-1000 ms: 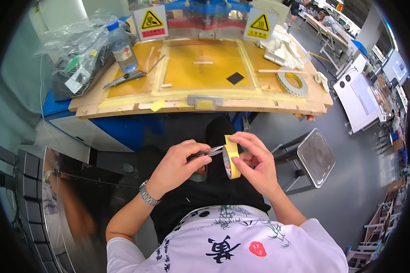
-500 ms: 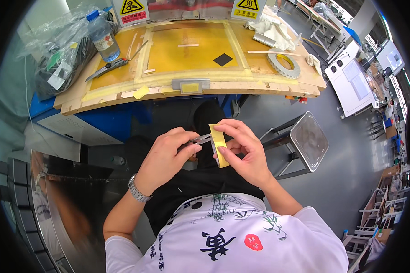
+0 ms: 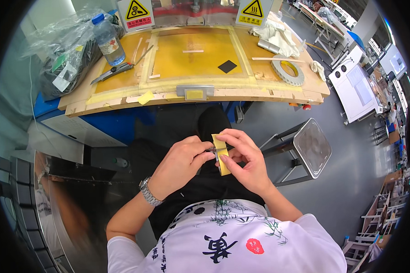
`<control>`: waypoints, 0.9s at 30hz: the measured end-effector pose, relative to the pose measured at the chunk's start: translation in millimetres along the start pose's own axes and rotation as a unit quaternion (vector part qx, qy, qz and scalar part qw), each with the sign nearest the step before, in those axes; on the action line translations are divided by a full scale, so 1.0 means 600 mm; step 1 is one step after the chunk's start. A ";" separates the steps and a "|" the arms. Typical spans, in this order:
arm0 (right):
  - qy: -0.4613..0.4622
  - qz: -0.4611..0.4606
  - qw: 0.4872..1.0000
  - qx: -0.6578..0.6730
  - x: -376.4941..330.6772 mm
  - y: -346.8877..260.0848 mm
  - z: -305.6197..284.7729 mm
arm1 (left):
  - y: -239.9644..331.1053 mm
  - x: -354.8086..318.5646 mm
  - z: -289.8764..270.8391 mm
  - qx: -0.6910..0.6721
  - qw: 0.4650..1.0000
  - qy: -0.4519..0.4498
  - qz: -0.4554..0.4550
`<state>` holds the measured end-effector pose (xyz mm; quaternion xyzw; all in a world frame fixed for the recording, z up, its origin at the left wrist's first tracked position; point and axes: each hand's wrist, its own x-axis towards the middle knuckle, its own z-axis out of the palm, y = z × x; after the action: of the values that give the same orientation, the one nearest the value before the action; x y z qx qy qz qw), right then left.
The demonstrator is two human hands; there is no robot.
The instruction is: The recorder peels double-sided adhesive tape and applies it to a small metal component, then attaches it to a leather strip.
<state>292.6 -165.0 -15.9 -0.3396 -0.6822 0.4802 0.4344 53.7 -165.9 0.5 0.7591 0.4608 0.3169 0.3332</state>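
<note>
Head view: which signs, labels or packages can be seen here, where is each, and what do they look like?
Left warning sign: back of bench, white card, yellow triangle, red strip.
Right warning sign: back of bench, same look, cut by rim.
Water bottle: bench's left, clear, blue cap, pale label.
Plastic bag: far left, clear, crumpled, tags inside.

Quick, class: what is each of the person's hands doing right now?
Left hand: closed on a small metal tool, its tip at the yellow strip.
Right hand: closed, pinching the yellow strip.
</note>
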 end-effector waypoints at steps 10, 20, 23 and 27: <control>0.000 0.008 1.000 -0.019 0.002 0.006 -0.003 | -0.008 0.005 0.012 -0.026 1.000 0.017 0.003; 0.113 -0.176 0.910 -0.359 0.092 -0.036 -0.108 | -0.025 0.034 -0.083 0.072 0.981 0.164 0.075; 0.122 -0.291 0.801 -0.509 0.183 -0.021 -0.194 | -0.057 0.080 -0.174 0.257 0.924 0.279 0.041; 0.056 -0.269 0.758 -0.591 0.263 0.033 -0.266 | -0.167 0.153 -0.245 0.349 0.878 0.324 0.046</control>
<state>378.1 37.5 33.1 -0.3578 -0.8684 -0.1749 0.2954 -76.8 -15.3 21.1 0.7015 0.5882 0.3788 -0.1359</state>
